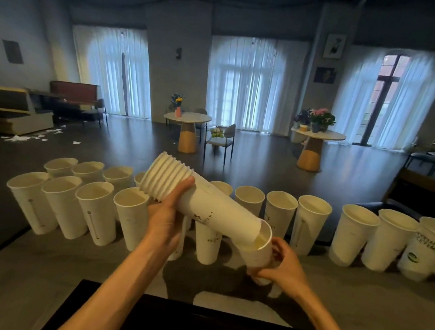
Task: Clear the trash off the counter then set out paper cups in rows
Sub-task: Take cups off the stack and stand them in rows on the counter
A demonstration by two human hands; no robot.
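My left hand (166,219) grips a tilted stack of white paper cups (195,199), its rims pointing up and to the left. My right hand (285,269) holds a single cup (257,251) that sits partly over the stack's lower end, above the counter. Several white paper cups stand upright in two rows along the grey counter (47,263): a front row from a far-left cup (32,201) across to printed cups at the right (424,249), and a back row (88,171) behind it.
Beyond the counter lies a dark floor with scraps of paper (28,137) at the left. Two round tables (187,130) (314,146) with flowers and chairs stand in front of curtained windows. A dark surface (199,322) lies at the counter's near edge.
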